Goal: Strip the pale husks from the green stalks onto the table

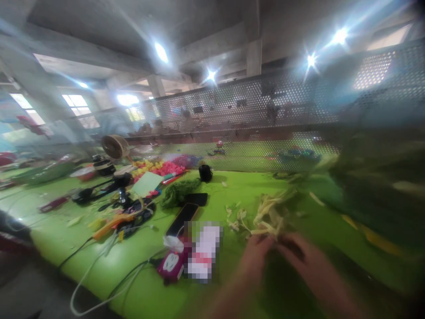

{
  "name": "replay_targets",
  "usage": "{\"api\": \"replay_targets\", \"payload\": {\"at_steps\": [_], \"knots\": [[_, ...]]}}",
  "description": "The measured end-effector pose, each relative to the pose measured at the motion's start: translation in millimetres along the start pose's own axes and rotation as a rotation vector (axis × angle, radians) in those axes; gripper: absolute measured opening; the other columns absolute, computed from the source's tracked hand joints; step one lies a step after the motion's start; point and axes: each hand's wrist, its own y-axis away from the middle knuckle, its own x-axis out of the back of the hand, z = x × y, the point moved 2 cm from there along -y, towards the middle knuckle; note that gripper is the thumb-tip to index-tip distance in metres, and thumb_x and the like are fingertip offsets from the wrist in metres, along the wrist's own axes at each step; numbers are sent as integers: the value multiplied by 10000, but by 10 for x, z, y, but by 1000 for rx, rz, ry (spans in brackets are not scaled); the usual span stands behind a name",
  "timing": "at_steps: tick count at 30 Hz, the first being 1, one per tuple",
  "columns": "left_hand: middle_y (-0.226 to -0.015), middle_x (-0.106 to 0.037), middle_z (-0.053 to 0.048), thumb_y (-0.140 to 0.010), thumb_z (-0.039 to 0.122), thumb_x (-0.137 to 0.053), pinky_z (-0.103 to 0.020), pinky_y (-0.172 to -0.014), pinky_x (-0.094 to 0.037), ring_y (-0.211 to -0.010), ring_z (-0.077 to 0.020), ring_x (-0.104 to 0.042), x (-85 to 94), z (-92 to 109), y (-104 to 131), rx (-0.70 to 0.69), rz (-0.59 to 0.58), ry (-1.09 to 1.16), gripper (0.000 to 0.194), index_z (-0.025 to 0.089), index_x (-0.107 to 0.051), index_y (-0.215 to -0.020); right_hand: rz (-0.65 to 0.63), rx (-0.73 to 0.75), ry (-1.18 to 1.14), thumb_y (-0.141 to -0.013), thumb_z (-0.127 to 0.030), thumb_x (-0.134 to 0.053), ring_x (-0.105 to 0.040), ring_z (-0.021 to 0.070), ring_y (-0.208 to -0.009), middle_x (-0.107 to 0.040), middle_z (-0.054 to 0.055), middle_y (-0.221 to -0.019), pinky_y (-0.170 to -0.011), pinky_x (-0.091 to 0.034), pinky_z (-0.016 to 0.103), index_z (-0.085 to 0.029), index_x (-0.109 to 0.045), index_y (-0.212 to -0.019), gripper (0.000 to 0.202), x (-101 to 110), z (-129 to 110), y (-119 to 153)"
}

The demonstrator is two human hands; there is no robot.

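Note:
My left hand (pixel 257 253) and my right hand (pixel 300 251) are close together low in the head view, their fingertips nearly meeting over the green tabletop. Both look closed in a pinch, though motion blurs them. What lies between the fingers is too small and smeared to make out. Just beyond the fingertips is a loose heap of pale yellow strips (pixel 270 215), some of them right up against my fingers. Smaller pale yellow pieces (pixel 239 217) are scattered to the left of the heap.
Left of my hands lie a phone (pixel 183 219), a purple device with cables (pixel 171 266) and a blurred-out white packet (pixel 206 250). An orange-handled tool (pixel 108 227) is farther left. A perforated metal panel (pixel 226 119) stands behind. A dark green bulky mass (pixel 375 186) fills the right.

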Motion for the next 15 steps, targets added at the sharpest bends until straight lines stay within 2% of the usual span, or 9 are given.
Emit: {"api": "replay_targets", "payload": {"at_steps": [4,7,11,15], "knots": [[-1053,-683,-125,-676,443,-767,-376,-955,-440,-1030,-254,-618,-31,-33,-2,-49,-83,-58,490,134,-673,-1043,56,47,202,-877,-472,-483,-670,223,-696,-742,46,-887,-634,-485,335,-275,-656,-910,265,-22,5,41],[-1036,-688,-124,-704,443,-744,-375,-948,-439,-1013,-246,-616,-44,-19,12,-101,-98,-130,475,127,-677,-1053,76,118,303,-897,-411,-435,-658,224,-710,-722,40,-821,-631,-466,326,-280,-651,-844,259,-14,10,56],[-998,-689,-110,-747,422,-696,-355,-918,-440,-980,-232,-605,-6,-23,-10,-157,-85,-250,395,123,-689,-1006,87,149,298,-865,-355,-474,-639,212,-691,-709,36,-797,-628,-463,313,-279,-649,-783,208,-2,-4,59],[-951,-680,-92,-776,400,-646,-325,-871,-437,-938,-221,-591,40,-69,-55,-148,-24,-353,344,121,-685,-974,72,137,220,-832,-333,-497,-618,202,-629,-700,22,-742,-588,-468,306,-289,-647,-726,189,0,-32,60]]}}
